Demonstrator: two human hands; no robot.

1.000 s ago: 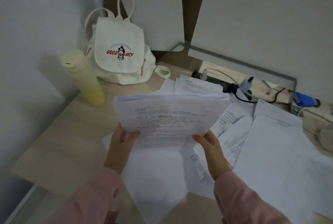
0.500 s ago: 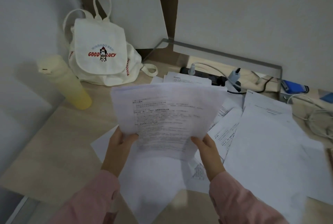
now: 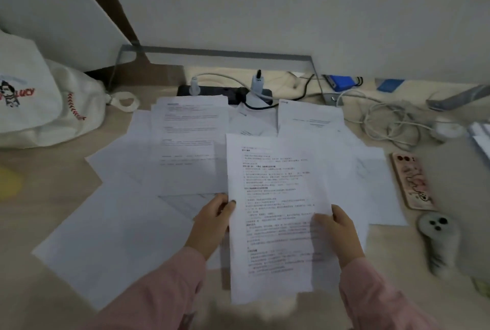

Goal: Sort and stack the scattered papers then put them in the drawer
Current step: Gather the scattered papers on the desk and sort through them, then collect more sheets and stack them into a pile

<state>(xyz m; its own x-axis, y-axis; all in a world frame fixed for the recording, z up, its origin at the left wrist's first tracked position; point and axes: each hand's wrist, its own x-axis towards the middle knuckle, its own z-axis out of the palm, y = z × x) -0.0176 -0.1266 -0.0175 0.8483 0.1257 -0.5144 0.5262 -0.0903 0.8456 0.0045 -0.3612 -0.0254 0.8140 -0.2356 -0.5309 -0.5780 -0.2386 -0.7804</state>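
Note:
I hold a printed paper stack (image 3: 275, 197) upright-oriented over the desk, near its middle. My left hand (image 3: 212, 221) grips its left edge and my right hand (image 3: 338, 231) grips its right edge, thumb on top. Scattered papers lie on the wooden desk: a printed sheet (image 3: 189, 141) behind-left, blank sheets (image 3: 111, 234) at the left, another printed sheet (image 3: 310, 120) behind-right, and more white sheets (image 3: 371, 183) under the held stack. No drawer is in view.
A white canvas backpack (image 3: 39, 107) sits at the far left. A black power strip (image 3: 225, 92) with plugs and tangled white cables (image 3: 389, 122) runs along the back. A patterned phone (image 3: 412, 181) and a grey plush toy (image 3: 437, 234) lie at the right.
The view swung right and down. The held stack dropped from raised in front of me to low over the desk, shifted right; both hands still grip its edges.

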